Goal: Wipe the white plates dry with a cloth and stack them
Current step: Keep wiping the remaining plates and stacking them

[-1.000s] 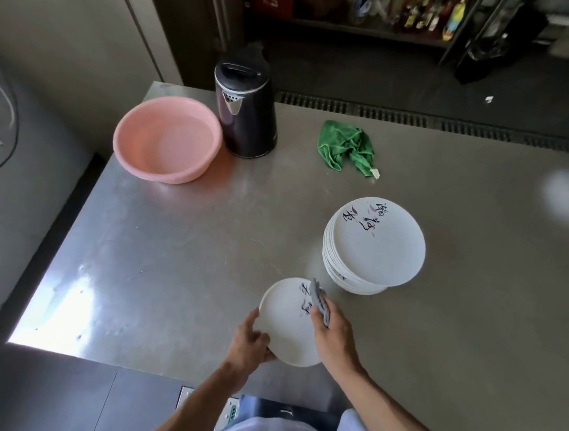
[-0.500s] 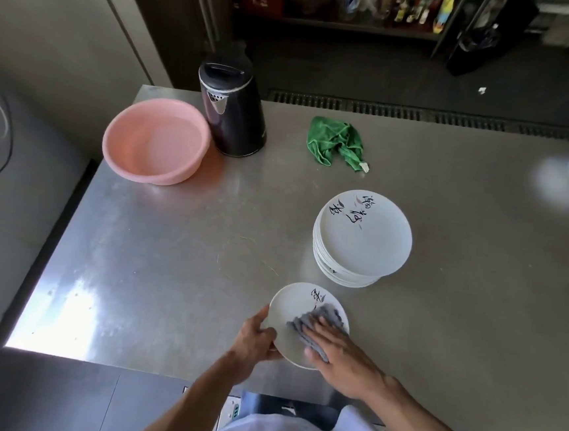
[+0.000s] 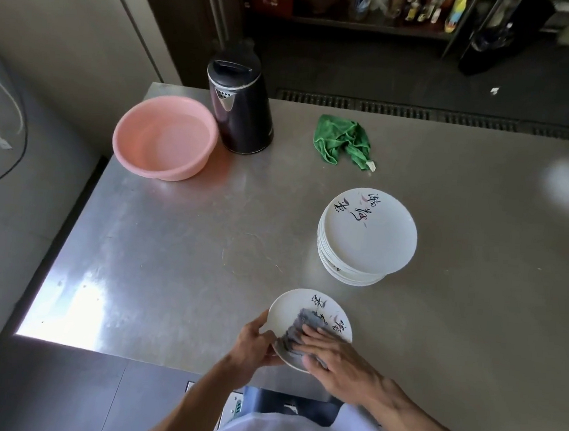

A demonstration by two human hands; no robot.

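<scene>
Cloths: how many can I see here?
2. A green cloth lies crumpled on the table beyond the plate stack; a grey cloth sits on the near plate under the right hand. More could be hidden.

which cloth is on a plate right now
The grey cloth, under the right hand on the near plate; the green cloth lies loose on the table.
</scene>
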